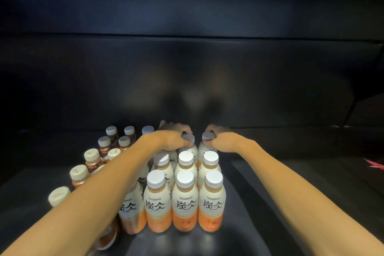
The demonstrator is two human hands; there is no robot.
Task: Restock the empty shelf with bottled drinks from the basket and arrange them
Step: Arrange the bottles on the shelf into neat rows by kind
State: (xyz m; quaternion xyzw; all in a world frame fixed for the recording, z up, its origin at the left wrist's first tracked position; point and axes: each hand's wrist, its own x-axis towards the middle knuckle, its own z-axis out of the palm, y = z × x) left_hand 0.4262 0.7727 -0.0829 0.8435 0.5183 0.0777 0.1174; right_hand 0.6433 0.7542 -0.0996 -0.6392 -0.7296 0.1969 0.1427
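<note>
Head view: both hands (174,137) (220,141) pinching white-capped, orange-bottomed TANBING bottles (188,147) (207,145) on dark shelf (291,172).

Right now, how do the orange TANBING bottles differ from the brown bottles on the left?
The orange TANBING bottles carry white labels with big black characters and plain white caps; the brown bottles hold dark liquid under cream caps. The orange ones stand in tight rows mid-shelf; the brown ones line up along the left, partly behind the left arm. The hands, left and right, grip only orange bottles at the back. All stand upright and capped.
</note>
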